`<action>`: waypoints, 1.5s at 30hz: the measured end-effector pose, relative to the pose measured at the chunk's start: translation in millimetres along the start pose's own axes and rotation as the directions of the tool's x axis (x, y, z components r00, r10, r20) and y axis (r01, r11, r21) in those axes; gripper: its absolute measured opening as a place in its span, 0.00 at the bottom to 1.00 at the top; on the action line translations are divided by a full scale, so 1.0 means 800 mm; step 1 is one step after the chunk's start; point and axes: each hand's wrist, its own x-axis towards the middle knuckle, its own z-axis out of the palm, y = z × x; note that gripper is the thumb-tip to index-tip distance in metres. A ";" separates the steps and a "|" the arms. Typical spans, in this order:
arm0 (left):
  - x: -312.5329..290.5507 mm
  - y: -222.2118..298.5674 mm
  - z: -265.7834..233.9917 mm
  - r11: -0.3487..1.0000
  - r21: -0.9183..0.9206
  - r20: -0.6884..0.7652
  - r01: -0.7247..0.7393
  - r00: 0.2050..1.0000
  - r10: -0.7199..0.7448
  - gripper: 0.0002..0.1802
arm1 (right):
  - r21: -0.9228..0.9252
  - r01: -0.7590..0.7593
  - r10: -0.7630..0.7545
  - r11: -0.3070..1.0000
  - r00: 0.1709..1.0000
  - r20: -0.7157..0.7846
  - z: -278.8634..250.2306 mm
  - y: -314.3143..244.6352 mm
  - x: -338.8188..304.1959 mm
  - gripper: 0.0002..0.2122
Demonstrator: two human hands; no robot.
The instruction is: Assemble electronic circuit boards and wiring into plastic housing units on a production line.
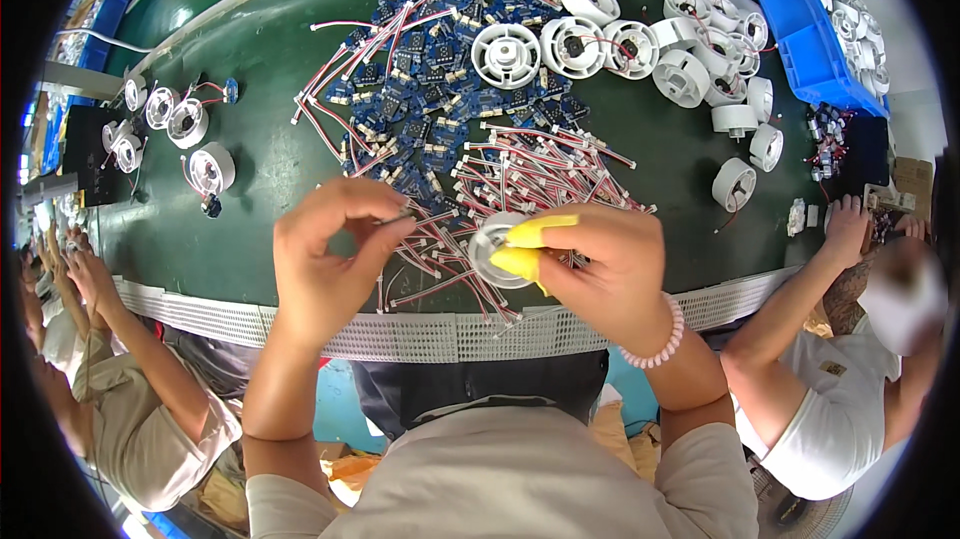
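My left hand [330,259] is closed in a pinch, thumb against forefinger, over the left side of the wire pile. A thin dark piece shows at its fingertips, too small to name. My right hand [612,269] wears yellow finger covers [530,244] on thumb and forefinger and grips a white round plastic housing [483,257]. The fingers hide part of that housing's inside. Short red-and-white wires with connectors [540,174] lie in a heap beneath and beyond both hands. Past them spreads a pile of small blue circuit boards [430,89].
More white housings, some with wires, stand at the far right [682,77] and at the left [212,169]. A blue bin [810,49] is at the right edge. White mesh edging [420,337] runs along the green table's near side. Co-workers sit on both sides.
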 end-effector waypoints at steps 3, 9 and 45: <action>-0.018 -0.003 -0.001 0.988 -0.154 0.056 -0.021 0.998 0.030 0.11 | 0.066 0.026 -0.028 0.997 0.999 0.036 0.014 0.013 0.003 0.06; -0.040 -0.008 0.017 0.820 -0.572 -0.009 0.023 0.999 -0.035 0.13 | 0.322 -0.168 0.176 0.932 0.984 0.005 0.027 0.016 0.001 0.07; -0.032 0.002 0.038 0.957 -0.267 0.062 0.112 0.993 -0.099 0.09 | -0.078 0.176 -0.167 0.981 0.980 0.110 0.029 0.009 -0.003 0.11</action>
